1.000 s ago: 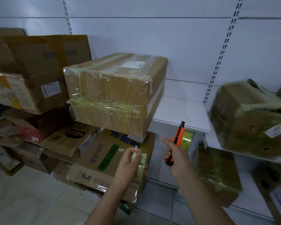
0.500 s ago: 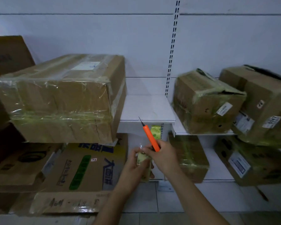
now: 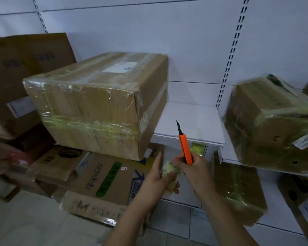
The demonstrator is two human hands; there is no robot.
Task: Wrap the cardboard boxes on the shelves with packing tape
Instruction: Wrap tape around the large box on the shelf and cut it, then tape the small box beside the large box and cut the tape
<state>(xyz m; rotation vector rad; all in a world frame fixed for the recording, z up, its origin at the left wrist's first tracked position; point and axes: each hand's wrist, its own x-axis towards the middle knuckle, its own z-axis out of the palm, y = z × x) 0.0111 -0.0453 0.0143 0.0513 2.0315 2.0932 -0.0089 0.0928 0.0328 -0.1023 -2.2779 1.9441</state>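
The roll of tape (image 3: 169, 176) is largely covered by the fingers of the left hand (image 3: 156, 176); its shape cannot be made out. The lower end of the orange knife (image 3: 185, 150) is hidden inside the curled fingers of the right hand (image 3: 194, 169). Left of the fingers, the stacked boxes (image 3: 16, 82) are blurred, their print unreadable, and cut by the edge. The wrapped box (image 3: 274, 125) to the right is smeared, its label illegible.

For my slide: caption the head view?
Right hand holds orange knife, left hand holds tape, below wrapped box.
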